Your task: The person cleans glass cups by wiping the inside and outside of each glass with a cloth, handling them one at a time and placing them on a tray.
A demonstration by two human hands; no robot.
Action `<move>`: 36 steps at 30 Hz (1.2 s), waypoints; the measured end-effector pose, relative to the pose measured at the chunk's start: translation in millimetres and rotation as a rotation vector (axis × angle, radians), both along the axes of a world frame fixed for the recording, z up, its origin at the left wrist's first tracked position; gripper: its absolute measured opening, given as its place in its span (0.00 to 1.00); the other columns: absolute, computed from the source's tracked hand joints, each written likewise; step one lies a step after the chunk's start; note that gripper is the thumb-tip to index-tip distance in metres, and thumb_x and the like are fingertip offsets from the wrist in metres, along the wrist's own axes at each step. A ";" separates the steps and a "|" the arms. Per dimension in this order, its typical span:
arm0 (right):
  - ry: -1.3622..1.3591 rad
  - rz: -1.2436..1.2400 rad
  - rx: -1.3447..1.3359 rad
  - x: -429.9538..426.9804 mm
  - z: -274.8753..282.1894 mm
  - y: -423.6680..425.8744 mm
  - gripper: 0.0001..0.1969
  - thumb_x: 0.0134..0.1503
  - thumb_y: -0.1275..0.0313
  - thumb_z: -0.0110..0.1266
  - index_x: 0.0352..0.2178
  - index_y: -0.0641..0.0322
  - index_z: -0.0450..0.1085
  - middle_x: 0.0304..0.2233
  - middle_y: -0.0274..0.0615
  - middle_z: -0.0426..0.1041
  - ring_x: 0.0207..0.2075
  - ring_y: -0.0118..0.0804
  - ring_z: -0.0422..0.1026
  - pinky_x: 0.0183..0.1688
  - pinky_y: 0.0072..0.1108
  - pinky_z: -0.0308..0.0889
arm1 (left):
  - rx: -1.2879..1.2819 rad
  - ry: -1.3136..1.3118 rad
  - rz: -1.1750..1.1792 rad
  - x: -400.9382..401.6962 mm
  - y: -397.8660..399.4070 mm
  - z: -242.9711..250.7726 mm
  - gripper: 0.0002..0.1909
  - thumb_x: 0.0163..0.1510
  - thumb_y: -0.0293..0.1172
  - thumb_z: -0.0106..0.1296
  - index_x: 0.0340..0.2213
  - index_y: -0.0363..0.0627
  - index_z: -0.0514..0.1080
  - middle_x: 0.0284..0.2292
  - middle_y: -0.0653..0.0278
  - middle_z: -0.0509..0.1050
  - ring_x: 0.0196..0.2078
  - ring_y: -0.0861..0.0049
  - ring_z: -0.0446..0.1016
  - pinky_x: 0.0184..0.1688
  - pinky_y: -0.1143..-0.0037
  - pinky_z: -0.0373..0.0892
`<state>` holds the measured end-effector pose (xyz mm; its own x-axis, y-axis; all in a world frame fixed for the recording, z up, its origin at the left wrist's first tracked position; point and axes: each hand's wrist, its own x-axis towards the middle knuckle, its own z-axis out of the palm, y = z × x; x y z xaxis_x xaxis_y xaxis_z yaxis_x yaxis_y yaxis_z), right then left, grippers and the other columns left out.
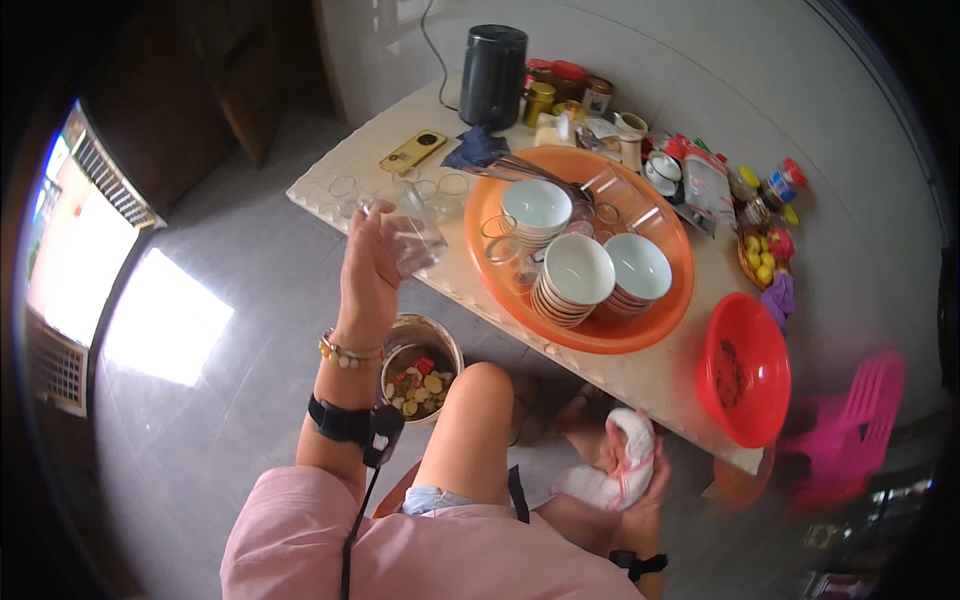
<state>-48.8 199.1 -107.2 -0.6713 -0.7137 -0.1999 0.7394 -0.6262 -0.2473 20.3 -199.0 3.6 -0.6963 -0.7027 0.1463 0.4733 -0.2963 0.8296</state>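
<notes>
My left hand [369,274] is raised beside the front edge of the table, gripping a clear drinking glass [421,244] tilted in the fingers. Low in front of my lap, my right hand [651,480] holds a bunched white cloth [606,486] with pink edging. Several empty clear glasses [453,185] stand on the table beyond my left hand. A large orange plastic basin [480,292] on the table holds stacks of white bowls [577,270], more clear glasses [504,247] and a bundle of long thin utensils [536,171].
A phone [412,151], a dark blue cloth [476,147] and a black kettle-like appliance [493,75] lie toward the back. Jars [566,79] line the wall. A red basin [780,390] sits at the right edge. A bucket of scraps [450,345] stands below; a pink chair [862,420] is rightward.
</notes>
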 end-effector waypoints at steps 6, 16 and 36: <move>0.538 0.016 0.152 7.6 122.1 -38.4 0.34 0.55 0.59 0.45 0.58 0.55 0.41 0.58 0.49 0.47 0.58 0.46 0.50 0.55 0.40 0.55 | 0.194 -0.052 -0.370 -10.3 77.4 16.6 0.25 0.56 0.46 0.33 0.53 0.48 0.52 0.33 0.59 0.70 0.30 0.73 0.72 0.30 0.71 0.73; 1.886 -0.696 1.025 25.8 143.7 -93.2 0.30 0.52 0.71 0.47 0.54 0.73 0.48 0.49 0.59 0.56 0.48 0.60 0.57 0.55 0.42 0.45 | -0.172 -0.050 -0.553 -21.2 197.8 25.8 0.24 0.58 0.40 0.39 0.51 0.38 0.51 0.48 0.57 0.60 0.51 0.74 0.59 0.53 0.76 0.56; 1.433 -0.551 0.651 20.2 137.1 -43.3 0.30 0.60 0.69 0.37 0.57 0.73 0.35 0.59 0.55 0.41 0.61 0.44 0.40 0.59 0.27 0.38 | 0.022 -0.007 -0.881 -21.4 215.9 18.2 0.36 0.54 0.56 0.38 0.53 0.39 0.50 0.48 0.59 0.62 0.50 0.75 0.62 0.50 0.73 0.61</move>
<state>-28.6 155.8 29.9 -0.6874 -0.3949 0.6095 -0.5607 -0.2449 -0.7910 -1.1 16.9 21.8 -0.9872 0.0877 0.1330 0.0603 -0.5672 0.8214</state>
